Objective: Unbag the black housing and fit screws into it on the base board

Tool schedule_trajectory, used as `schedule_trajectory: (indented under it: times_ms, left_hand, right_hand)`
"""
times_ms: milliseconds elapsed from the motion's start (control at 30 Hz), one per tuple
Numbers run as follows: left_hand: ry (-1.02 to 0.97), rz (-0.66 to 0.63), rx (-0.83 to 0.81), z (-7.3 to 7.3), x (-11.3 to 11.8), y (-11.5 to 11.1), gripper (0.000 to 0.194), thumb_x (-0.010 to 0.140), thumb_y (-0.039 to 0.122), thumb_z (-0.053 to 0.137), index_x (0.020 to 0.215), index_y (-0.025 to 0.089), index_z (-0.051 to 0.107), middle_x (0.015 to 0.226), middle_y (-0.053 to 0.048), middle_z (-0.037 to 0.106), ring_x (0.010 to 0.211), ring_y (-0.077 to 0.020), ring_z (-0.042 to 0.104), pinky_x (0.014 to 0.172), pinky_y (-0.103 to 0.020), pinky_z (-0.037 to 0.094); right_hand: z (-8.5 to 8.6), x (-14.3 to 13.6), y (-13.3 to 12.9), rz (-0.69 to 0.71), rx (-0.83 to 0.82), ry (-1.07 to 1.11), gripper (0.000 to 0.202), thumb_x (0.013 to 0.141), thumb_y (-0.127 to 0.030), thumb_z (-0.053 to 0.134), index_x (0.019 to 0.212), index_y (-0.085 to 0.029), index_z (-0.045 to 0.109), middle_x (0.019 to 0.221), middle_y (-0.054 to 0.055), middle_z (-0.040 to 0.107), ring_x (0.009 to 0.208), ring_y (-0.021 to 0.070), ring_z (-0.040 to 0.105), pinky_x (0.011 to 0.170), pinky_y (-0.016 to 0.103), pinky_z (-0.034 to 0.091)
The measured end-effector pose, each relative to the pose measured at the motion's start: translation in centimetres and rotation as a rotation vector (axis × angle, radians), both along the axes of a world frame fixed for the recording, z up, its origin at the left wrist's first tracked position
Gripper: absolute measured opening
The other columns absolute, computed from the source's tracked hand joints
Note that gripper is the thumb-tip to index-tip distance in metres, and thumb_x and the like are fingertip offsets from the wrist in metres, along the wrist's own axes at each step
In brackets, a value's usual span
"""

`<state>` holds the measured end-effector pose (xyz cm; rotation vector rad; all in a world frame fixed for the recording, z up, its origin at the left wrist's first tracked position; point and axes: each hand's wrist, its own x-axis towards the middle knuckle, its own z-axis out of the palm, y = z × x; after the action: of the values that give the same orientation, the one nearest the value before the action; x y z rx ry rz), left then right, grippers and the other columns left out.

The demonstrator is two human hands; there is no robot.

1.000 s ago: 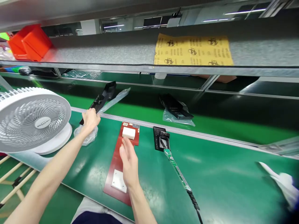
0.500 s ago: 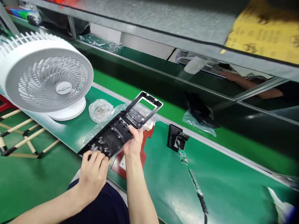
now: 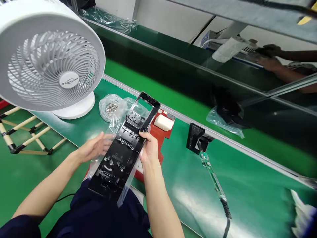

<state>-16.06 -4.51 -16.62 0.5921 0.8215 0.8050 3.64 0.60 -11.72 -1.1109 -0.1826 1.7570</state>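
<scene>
Right hand [image 3: 150,147] partly closed, it grips a black plastic housing [image 3: 119,162] by its right edge, thumb laid over the rim and the other fingers hidden underneath. Left hand [image 3: 95,147] is open and empty, its fingers loosely extended and blurred, just beside the housing's left edge; whether they touch the clear plastic film [image 3: 125,191] there cannot be told. Slanting between the two hands, the housing is a long, shallow, glossy tray moulded with ribs and small posts, and its far end is an open rectangular frame. Thin and creased, the film shows along both long sides.

Beyond the left hand sits a crumpled transparent bag [image 3: 105,99] of small metallic pieces [image 3: 111,107], with a round white fan [image 3: 69,79], its grille of curved slats, farther left. Just past the right hand, a smooth white block [image 3: 163,122] rests on a flat red board [image 3: 156,134]. Farther right, a soldering iron [image 3: 213,175] with a see-through handle leans into a black holder [image 3: 195,137] on the green bench [image 3: 178,185].
</scene>
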Motion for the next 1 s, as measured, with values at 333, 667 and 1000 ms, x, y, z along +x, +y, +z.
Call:
schedule_trajectory:
  times_ms: [333, 667, 1000]
  left_hand:
    - [0.054, 0.212, -0.068, 1.2, 2.9, -2.5, 0.084, 0.068, 0.034, 0.086, 0.137, 0.019, 0.042, 0.114, -0.01, 0.059, 0.089, -0.0201, 0.062, 0.075, -0.022, 0.055]
    - [0.37, 0.286, -0.113, 1.1, 4.3, -2.3, 0.086, 0.06, 0.034, 0.08, 0.136, 0.015, 0.044, 0.104, -0.008, 0.061, 0.079, -0.0204, 0.059, 0.069, -0.028, 0.052]
    - [0.451, 0.281, 0.031, 1.3, 4.4, -2.0, 0.07, 0.065, 0.031, 0.076, 0.128, 0.018, 0.051, 0.134, -0.005, 0.047, 0.127, -0.0257, 0.041, 0.114, -0.036, 0.031]
  right_hand:
    - [-3.1, 0.3, -1.5, -0.037, 0.266, -0.268, 0.084, 0.06, -0.036, 0.079, 0.128, -0.011, 0.037, 0.132, 0.016, 0.043, 0.123, 0.0262, 0.045, 0.109, 0.042, 0.04]
    - [-4.9, 3.6, -11.6, -0.074, 0.838, -1.264, 0.036, 0.095, -0.019, 0.053, 0.131, -0.019, 0.048, 0.123, 0.011, 0.049, 0.114, 0.0238, 0.05, 0.1, 0.046, 0.045]
    - [-4.1, 3.2, -12.8, 0.006, 1.13, -1.297, 0.016, 0.086, 0.004, 0.054, 0.098, -0.007, 0.057, 0.099, 0.012, 0.059, 0.097, 0.0188, 0.057, 0.081, 0.034, 0.051]
